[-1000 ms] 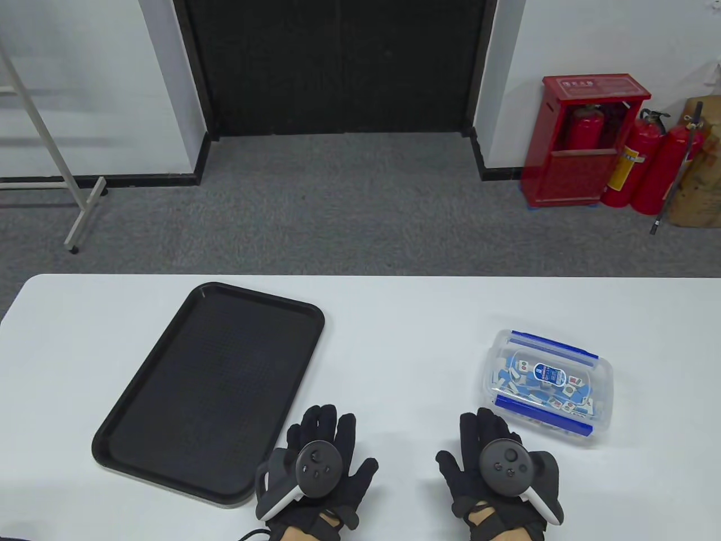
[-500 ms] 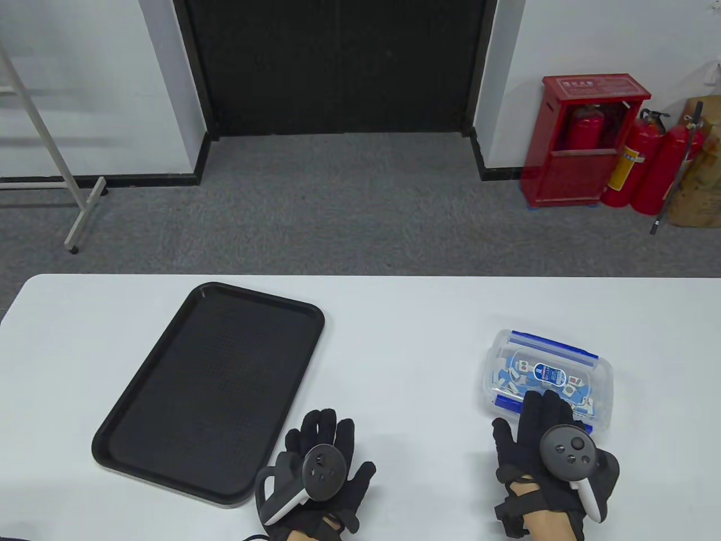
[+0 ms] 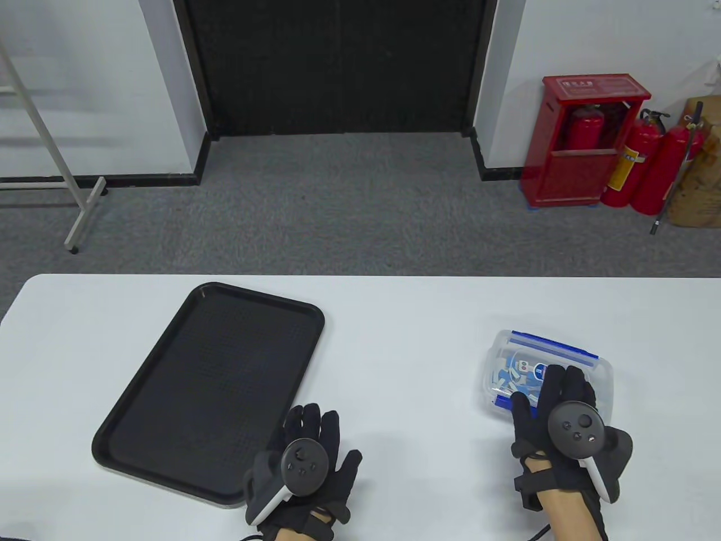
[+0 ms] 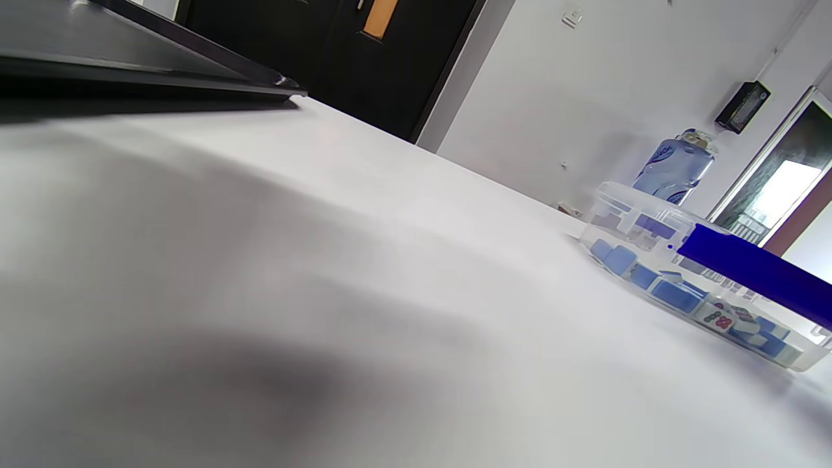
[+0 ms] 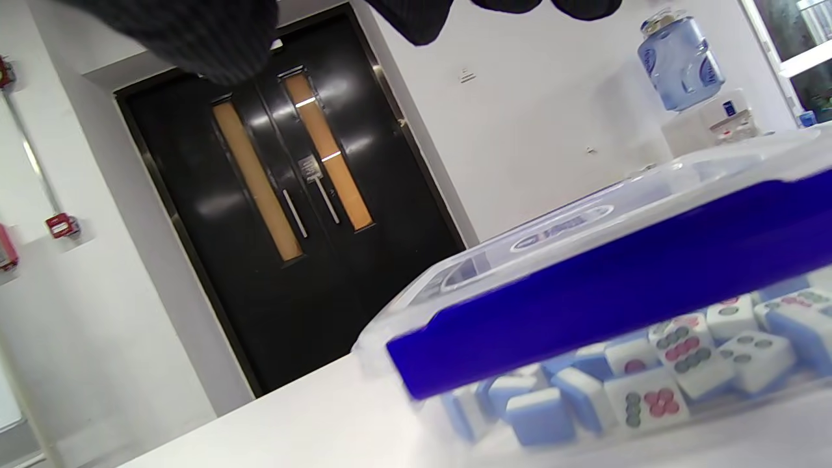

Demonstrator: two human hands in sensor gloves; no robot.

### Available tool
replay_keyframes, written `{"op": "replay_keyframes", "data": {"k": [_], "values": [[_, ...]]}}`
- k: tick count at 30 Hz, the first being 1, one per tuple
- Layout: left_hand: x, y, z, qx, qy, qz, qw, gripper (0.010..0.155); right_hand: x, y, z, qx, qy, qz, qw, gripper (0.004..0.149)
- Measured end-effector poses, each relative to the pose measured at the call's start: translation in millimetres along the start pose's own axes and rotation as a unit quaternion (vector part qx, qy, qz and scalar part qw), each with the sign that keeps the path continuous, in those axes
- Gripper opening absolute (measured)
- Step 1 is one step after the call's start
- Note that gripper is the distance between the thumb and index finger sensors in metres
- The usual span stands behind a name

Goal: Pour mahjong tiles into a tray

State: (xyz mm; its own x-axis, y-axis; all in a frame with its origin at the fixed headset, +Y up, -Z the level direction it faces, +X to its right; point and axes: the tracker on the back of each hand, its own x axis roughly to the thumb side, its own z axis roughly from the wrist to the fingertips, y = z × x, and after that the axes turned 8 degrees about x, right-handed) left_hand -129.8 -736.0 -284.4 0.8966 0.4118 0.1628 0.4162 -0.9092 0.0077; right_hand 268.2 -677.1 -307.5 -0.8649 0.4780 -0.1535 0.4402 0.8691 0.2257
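Task barely begun: my right hand (image 3: 566,420), fingers spread, rests on the lidded tile box (image 3: 507,360); left hand (image 3: 304,462) lies flat; tray (image 3: 169,417) awaits tiles.

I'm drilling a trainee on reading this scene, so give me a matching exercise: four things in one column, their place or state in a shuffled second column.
1. tray
2. clear box
3. left hand
4. right hand

A. lid on, tiles inside
B. black, nothing in it
C. over the box's near side
D. flat on the table beside the tray's near corner

Pairs: 1-B, 2-A, 3-D, 4-C
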Motion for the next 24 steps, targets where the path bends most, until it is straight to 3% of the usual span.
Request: {"op": "replay_keyframes", "data": {"k": [12, 16, 24], "values": [[1.9, 4.3, 5.0, -0.012, 0.003, 0.001, 1.0, 0.078, -86.0, 24.1, 32.9, -0.011, -0.135, 0.068, 0.988, 0.079], [6.6, 6.4, 4.3, -0.018, 0.008, 0.005, 1.0, 0.078, -115.5, 19.3, 45.1, 0.001, -0.17, 0.147, 0.974, 0.078], [13.0, 4.2, 1.2, -0.015, 0.016, -0.012, 1.0, 0.078, -139.6, 2.5, 73.2, 0.031, -0.191, 0.226, 0.955, 0.077]]}}
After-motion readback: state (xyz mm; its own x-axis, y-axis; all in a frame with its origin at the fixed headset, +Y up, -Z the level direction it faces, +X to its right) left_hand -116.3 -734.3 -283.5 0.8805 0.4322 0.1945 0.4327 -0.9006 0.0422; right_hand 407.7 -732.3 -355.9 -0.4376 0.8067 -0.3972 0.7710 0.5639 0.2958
